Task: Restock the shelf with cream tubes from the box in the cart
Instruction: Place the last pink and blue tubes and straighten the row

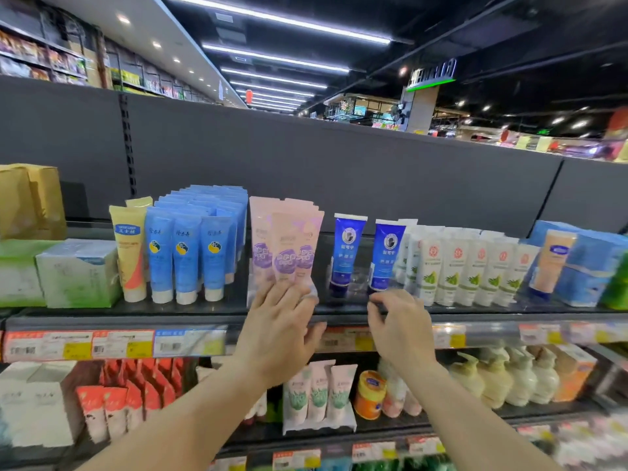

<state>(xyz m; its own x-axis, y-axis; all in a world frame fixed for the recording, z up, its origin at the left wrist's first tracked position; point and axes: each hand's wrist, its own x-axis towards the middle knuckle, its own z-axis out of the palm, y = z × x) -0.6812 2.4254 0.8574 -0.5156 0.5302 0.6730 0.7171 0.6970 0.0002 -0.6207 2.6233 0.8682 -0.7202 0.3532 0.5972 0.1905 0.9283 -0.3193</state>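
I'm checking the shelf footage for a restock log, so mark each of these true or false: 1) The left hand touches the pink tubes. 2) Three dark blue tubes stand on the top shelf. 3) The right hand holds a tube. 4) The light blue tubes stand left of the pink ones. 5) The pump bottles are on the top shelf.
1) True: the left hand lies on the bases of the pink tubes.
2) False: only two dark blue tubes stand there, apart.
3) False: the right hand holds nothing, with its fingers loosely curled at the shelf edge.
4) True: the light blue tubes stand left.
5) False: the pump bottles stand one shelf lower.
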